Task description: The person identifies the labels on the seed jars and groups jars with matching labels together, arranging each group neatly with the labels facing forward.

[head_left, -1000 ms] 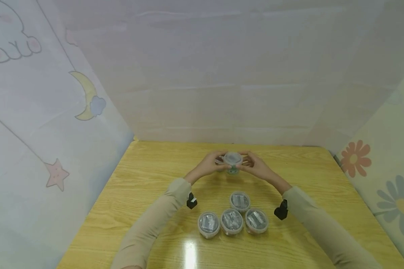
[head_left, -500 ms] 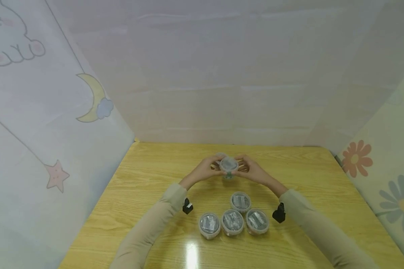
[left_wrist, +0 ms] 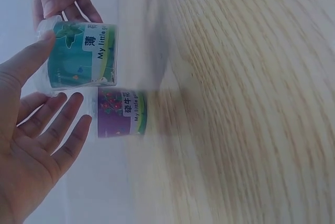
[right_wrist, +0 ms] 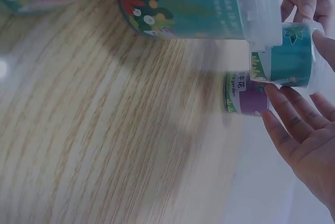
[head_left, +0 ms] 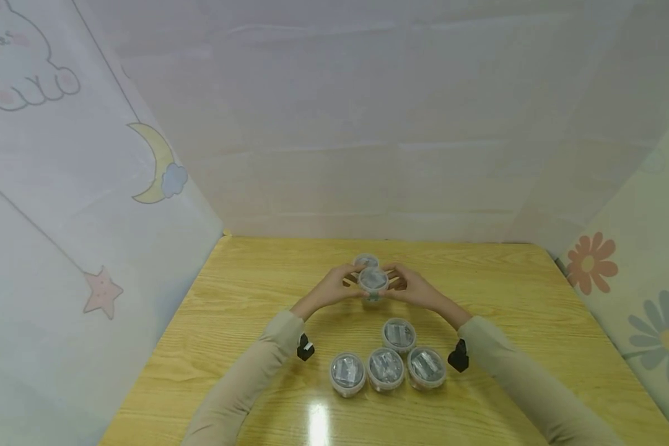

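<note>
My left hand (head_left: 331, 288) and right hand (head_left: 417, 288) hold a small clear plastic jar with a teal label (left_wrist: 81, 54) between them, thumbs on the near side and fingers round the far side. From above, its translucent lid (head_left: 373, 278) faces up. In the wrist views the jar hangs a little above the table, upright. Just behind it stands a similar jar with a purple label (left_wrist: 112, 113), partly hidden by the held jar and my fingers in the head view. "My little g..." can be read on both labels in the left wrist view.
Several more lidded jars stand nearer on the wooden table (head_left: 245, 347): one at the left (head_left: 347, 373), a middle jar (head_left: 386, 368), a right jar (head_left: 426, 367) and a jar behind them (head_left: 398, 335). A pale wall (head_left: 368, 155) rises at the table's back edge.
Both hands have moved the teal-labelled jar toward me and slightly left. The jar behind it has come into fuller view. The nearer jars have stayed in place.
</note>
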`<action>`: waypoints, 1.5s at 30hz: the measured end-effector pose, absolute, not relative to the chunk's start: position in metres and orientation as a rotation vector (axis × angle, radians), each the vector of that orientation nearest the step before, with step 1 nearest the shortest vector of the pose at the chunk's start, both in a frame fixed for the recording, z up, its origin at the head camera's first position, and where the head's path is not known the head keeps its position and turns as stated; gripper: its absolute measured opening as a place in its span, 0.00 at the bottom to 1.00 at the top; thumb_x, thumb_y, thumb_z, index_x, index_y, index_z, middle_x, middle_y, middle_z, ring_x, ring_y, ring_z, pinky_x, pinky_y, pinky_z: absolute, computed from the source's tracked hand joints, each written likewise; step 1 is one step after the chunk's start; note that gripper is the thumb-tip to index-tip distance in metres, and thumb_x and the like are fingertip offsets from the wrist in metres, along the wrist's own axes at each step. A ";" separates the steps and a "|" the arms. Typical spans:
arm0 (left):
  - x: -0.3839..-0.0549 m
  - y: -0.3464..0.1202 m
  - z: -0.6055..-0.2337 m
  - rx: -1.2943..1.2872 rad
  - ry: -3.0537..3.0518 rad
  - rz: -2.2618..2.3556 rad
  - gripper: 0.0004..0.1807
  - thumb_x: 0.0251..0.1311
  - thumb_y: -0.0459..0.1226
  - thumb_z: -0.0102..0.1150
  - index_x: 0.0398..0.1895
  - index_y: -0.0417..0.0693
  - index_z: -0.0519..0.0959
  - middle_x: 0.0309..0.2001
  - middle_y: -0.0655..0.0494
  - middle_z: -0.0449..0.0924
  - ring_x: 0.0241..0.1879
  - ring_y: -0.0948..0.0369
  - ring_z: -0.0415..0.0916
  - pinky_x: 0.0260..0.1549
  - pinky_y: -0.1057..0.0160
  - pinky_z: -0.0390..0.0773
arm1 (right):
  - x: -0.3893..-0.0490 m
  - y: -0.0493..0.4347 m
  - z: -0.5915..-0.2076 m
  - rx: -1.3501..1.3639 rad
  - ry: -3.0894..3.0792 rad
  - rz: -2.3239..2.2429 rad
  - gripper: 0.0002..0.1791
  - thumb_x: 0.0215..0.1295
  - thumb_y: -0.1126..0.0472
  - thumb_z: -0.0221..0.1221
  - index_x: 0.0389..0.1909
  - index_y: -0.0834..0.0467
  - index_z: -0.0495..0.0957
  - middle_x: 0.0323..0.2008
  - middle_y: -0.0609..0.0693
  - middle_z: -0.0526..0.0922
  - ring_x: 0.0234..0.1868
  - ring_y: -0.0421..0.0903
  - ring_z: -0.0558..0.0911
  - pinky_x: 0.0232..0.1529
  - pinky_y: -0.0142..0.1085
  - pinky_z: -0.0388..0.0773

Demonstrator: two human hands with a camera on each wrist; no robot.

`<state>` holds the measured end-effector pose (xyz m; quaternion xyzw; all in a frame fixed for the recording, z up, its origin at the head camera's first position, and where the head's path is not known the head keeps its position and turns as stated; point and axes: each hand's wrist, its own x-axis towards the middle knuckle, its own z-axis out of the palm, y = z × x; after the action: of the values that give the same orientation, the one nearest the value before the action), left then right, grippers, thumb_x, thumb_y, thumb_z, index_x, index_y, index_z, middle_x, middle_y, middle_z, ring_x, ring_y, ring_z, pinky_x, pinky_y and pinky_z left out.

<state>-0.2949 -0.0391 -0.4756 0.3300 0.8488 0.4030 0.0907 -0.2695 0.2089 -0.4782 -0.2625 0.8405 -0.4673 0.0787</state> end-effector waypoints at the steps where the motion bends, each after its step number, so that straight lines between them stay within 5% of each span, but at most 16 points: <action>1: -0.295 -0.040 -0.477 0.979 2.524 1.197 0.39 0.52 0.50 0.65 0.66 0.47 0.64 0.57 0.55 0.72 0.49 0.59 0.74 0.48 0.58 0.77 | -0.270 0.208 -0.479 -0.792 2.510 -1.399 0.33 0.58 0.53 0.63 0.62 0.55 0.62 0.51 0.58 0.75 0.47 0.54 0.80 0.47 0.47 0.78; 30: -0.287 -0.052 -0.504 0.893 2.486 1.227 0.37 0.50 0.44 0.68 0.65 0.49 0.65 0.61 0.53 0.69 0.49 0.57 0.75 0.48 0.61 0.77 | -0.248 0.194 -0.458 -0.944 2.462 -1.258 0.29 0.62 0.66 0.58 0.62 0.72 0.62 0.54 0.71 0.71 0.47 0.65 0.78 0.50 0.58 0.73; 45: -0.282 -0.052 -0.504 0.896 2.468 1.237 0.39 0.51 0.44 0.67 0.67 0.45 0.62 0.62 0.52 0.67 0.52 0.55 0.74 0.49 0.58 0.77 | -0.266 0.204 -0.493 -0.999 2.488 -1.200 0.32 0.64 0.63 0.57 0.66 0.66 0.58 0.54 0.66 0.73 0.48 0.61 0.78 0.51 0.55 0.74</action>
<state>-0.2825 -0.0523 -0.5044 0.3065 0.8443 0.4231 0.1192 -0.2665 0.2044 -0.4925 -0.3383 0.8426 -0.4064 0.1019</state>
